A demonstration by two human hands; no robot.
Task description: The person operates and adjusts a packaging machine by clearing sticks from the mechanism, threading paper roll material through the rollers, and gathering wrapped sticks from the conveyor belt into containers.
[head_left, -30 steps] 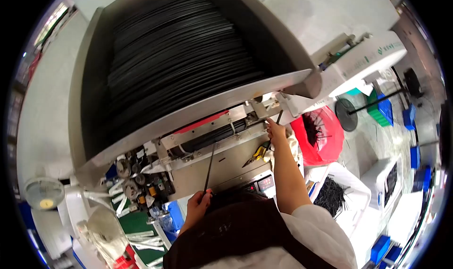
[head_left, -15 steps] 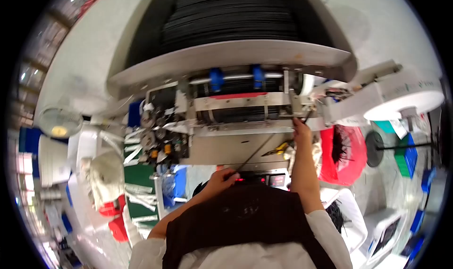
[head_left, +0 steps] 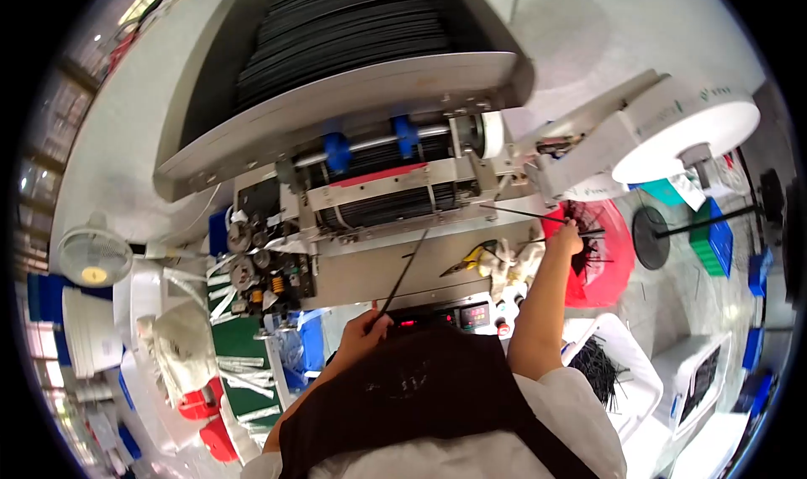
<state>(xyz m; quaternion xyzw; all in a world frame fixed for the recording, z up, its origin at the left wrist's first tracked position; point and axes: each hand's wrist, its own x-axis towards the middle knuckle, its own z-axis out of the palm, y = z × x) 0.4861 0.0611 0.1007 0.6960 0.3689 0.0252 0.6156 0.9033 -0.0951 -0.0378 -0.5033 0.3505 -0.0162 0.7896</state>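
In front of the machine (head_left: 439, 173), the left hand (head_left: 363, 332) grips a black stick (head_left: 407, 270). Right of the machine, at the red bag (head_left: 619, 271), the right hand (head_left: 569, 237) pinches a second stick (head_left: 519, 213). The step seems to be moving single sticks; any release calls for loosened fingers.

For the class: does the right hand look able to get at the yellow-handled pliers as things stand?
Probably yes: the pliers lie largely uncovered, and the right hand could likely pass over the pale cloth between, though it holds a black stick.
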